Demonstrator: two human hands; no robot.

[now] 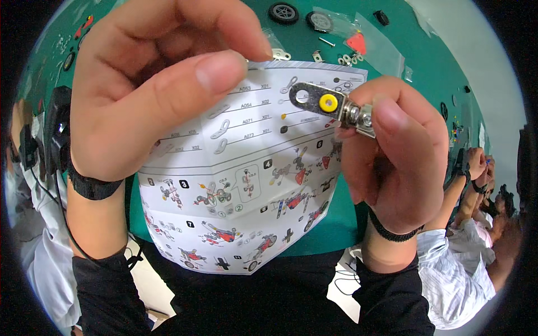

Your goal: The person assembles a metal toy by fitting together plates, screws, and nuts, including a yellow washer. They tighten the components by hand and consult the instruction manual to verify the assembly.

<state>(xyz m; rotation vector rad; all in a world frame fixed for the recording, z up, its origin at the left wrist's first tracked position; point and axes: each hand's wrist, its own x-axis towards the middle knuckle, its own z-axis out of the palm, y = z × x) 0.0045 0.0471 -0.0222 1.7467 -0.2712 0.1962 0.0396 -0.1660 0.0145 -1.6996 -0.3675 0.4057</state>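
Observation:
My right hand pinches a small metal assembly: a flat perforated strip with a yellow round piece on it, joined to a bracket with a bolt and nut. My left hand is raised close to the camera, its thumb and forefinger nearly pressed together; whether anything is held between them cannot be seen. Beneath both hands lies a folded instruction sheet with pictures of parts and build steps, resting on a green table.
At the far edge of the table lie two black wheels, a clear bag with a red part, a screw and loose metal brackets. Another person's hands work at the right. A black device sits at the left.

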